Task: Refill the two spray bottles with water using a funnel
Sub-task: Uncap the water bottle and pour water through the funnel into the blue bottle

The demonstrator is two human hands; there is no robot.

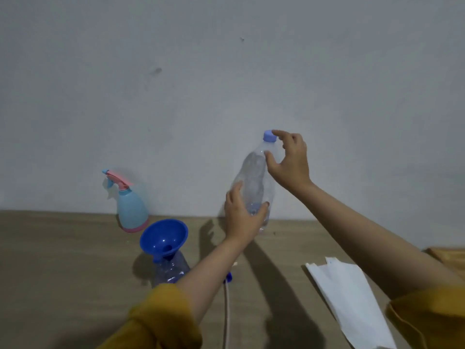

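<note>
My left hand (242, 215) grips the lower part of a clear plastic water bottle (255, 180), lifted and tilted above the table. Its pale blue cap (269, 136) is on, and the fingertips of my right hand (289, 161) touch the cap and the neck. A blue funnel (163, 238) sits in the mouth of a clear spray bottle (172, 270), whose lower part my left arm hides. A light blue spray bottle with a pink trigger head (130, 207) stands by the wall at the left.
The wooden table (63, 273) runs to a grey wall behind. A white paper bag (349, 298) lies at the right. A blue spray-head piece with a white tube (227, 293) lies beside my left arm. A brown object (450, 258) sits at the right edge.
</note>
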